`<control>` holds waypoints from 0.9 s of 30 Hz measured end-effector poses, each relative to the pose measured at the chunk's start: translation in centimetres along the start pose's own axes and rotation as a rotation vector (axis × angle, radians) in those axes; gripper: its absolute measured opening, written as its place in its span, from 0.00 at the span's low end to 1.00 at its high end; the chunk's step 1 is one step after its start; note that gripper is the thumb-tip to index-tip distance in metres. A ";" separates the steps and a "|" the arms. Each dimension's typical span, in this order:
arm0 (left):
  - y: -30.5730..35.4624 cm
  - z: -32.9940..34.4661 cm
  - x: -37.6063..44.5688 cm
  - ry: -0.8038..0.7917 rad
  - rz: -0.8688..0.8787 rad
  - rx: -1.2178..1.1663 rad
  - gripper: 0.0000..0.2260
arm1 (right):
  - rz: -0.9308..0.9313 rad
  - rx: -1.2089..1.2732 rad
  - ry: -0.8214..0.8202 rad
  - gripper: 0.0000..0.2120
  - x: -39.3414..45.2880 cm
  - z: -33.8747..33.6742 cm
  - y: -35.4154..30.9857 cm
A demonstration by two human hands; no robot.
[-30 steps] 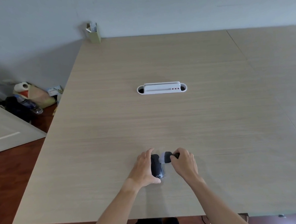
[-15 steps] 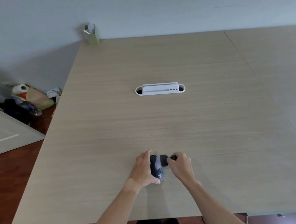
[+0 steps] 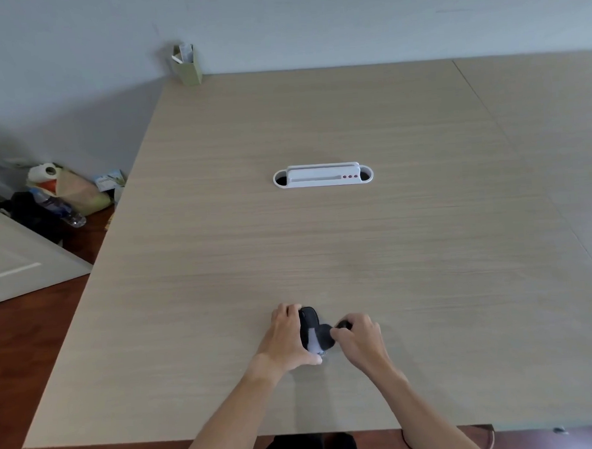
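Mouse [image 3: 308, 321], black, lies at the near middle of the table [image 3: 323, 250], its long axis running near to far and leaning slightly to the right at the far end. My left hand [image 3: 287, 341] grips it from the left, fingers curled over the far end and thumb hooked at the near end, pinning it to the wood. My right hand [image 3: 362, 339] comes in from the right, fingertips pinching a dark cover [image 3: 326, 337] that touches the mouse's near right flank. A pale patch [image 3: 313, 342] shows on the near half of the mouse; whether that is an open bay I cannot tell.

The cover sits just right of the mouse and across its axis, so I judge that the coming move turns on that small sideways offset. The right hand is the nearer one to the cover and does the work, while the left only steadies. The piece looks set either to swing left onto the body or to come away to the right.

A white socket box [image 3: 323, 175] sits mid-table and a green holder [image 3: 187, 67] at the far left corner, both well apart from my hands.
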State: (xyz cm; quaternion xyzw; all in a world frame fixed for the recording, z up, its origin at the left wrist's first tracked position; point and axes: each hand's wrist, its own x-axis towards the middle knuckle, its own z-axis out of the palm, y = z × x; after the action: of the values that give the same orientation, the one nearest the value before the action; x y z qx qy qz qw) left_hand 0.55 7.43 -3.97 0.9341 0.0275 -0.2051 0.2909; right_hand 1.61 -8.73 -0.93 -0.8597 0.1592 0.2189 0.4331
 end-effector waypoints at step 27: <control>0.0 -0.8 0.5 -0.042 -0.059 0.046 0.38 | -0.205 -0.234 0.014 0.12 3.1 1.0 -4.9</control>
State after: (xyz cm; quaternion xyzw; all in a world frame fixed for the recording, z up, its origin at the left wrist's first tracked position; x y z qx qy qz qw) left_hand 1.34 7.84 -3.55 0.9349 0.0442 -0.2335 0.2636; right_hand 6.25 -5.37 0.24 -0.9175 0.0469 0.1846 0.3492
